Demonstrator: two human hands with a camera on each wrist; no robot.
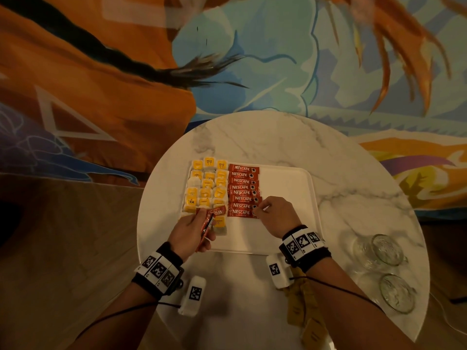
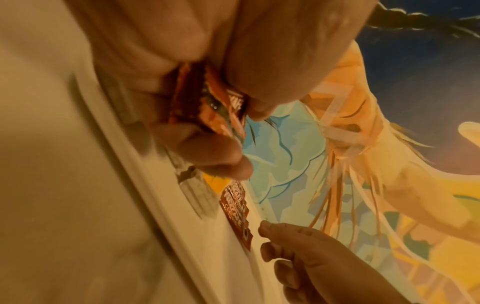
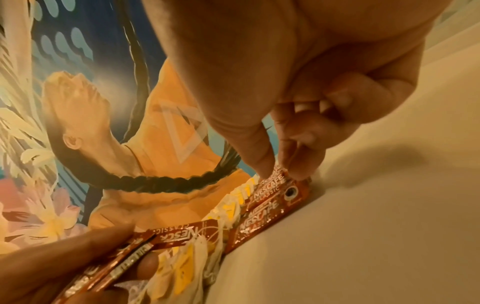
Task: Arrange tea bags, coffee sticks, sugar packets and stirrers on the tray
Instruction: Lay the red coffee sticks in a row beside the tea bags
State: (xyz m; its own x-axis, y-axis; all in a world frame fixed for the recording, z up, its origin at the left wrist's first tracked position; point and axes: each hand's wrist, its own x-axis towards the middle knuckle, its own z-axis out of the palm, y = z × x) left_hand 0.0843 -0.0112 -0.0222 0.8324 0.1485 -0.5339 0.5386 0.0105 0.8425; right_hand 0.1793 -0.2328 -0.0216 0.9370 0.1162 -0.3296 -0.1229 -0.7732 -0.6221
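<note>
A white tray (image 1: 288, 178) lies on the round marble table (image 1: 278, 137). Yellow-tagged tea bags (image 1: 206, 184) fill its left side. A column of red Nescafe coffee sticks (image 1: 243, 190) lies beside them. My left hand (image 1: 190, 229) grips a bundle of red coffee sticks (image 1: 209, 221) above the tray's near left corner; the same bundle (image 3: 145, 242) shows in the right wrist view. My right hand (image 1: 274, 213) pinches the right end of the nearest laid coffee stick (image 1: 241, 212) between thumb and fingertips (image 3: 298, 166).
Two glass mugs (image 1: 379, 248) stand at the table's right edge. Brown paper packets (image 1: 300, 306) lie on the table near my right forearm. The tray's right half is bare. A colourful mural covers the wall behind.
</note>
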